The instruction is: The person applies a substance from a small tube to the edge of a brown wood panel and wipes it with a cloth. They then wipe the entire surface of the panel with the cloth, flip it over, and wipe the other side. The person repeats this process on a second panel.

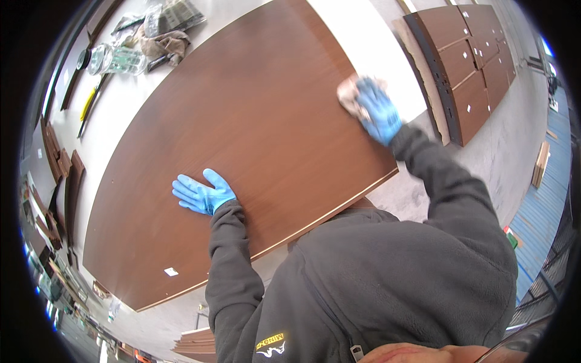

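A large brown wood-grain panel [242,115] lies flat in front of me on a white-topped table, its pale edge toward my body. My left hand [203,192], in a blue glove, rests on the panel's left part with the fingers spread and nothing in it. At the panel's right edge my right hand [378,111], also gloved in blue, presses a pale pinkish cloth [351,97] against the surface. Hand and cloth are slightly blurred. A small white label [171,271] sits on the panel near its near left corner.
Beyond the panel at the far left are a clear bottle with a dark cap [118,60], a crumpled rag [166,45] and a yellow-handled tool [88,104]. Stacked brown panels [466,66] stand at the right. More brown pieces [72,187] lie at the left.
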A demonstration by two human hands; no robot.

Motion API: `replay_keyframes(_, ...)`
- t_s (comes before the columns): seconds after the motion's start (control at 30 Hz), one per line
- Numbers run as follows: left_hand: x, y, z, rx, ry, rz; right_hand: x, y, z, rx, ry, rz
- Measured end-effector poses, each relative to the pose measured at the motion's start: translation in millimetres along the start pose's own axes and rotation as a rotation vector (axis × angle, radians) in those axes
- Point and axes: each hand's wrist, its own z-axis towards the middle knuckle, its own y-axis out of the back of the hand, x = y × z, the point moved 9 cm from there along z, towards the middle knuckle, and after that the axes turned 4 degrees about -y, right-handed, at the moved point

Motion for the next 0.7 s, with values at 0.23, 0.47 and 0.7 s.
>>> replay_keyframes(0.23,1.8,-4.9,0.6,0.014,0.004,0.04,31.6,3.7,-185.5,0.136,-0.254,-0.096)
replay_keyframes(0.47,7.1,-12.3,0.2,0.029,0.034,0.062,6.7,-2.4,-3.8,-0.252,-0.09,-0.151)
replay_keyframes(0.7,4.3,-7.9,1.1,0.059,0.05,0.047,8.2,-4.8,-61.0,-0.209,-0.194,-0.208)
